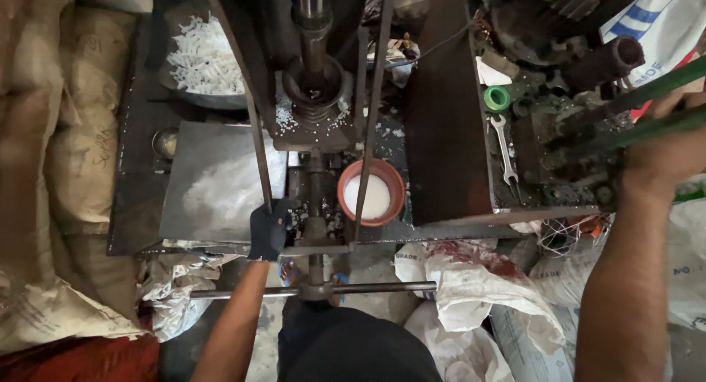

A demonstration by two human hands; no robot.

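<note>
Head view, looking straight down at a dark press (316,95) on a metal bench (136,169).

Left hand (268,229), in a dark glove, is at the front edge of the bench, closed around the lower end of a thin vertical rod (257,143), just left of the centre shaft (315,198). Bare forearm runs down to the bottom edge.

Right hand (665,150) is far right, wrapped over a green lever (647,110) that slants up to the right edge; fingers curl on it, grip looks closed. Arm drops to the bottom right corner.

Orange bowl (371,192) with white contents sits just right of the shaft, a second thin rod (371,110) crossing over it. White pellets lie scattered round the press base (312,121).

Grey sheet (217,183) dusted with white powder lies left of the left hand. Behind it, a pan (202,62) of white pieces. Small round cup (165,141) beside the sheet.

Horizontal bar (312,288) crosses below the bench, joined to the shaft, above the person's dark lap.

Right of the brown plate (445,110): spanner (504,150) lying flat, green tape roll (496,97) just above it, greasy motor parts (559,29) behind.

Sacks (66,132) stacked on the left, white bags (478,294) on the floor lower right.
</note>
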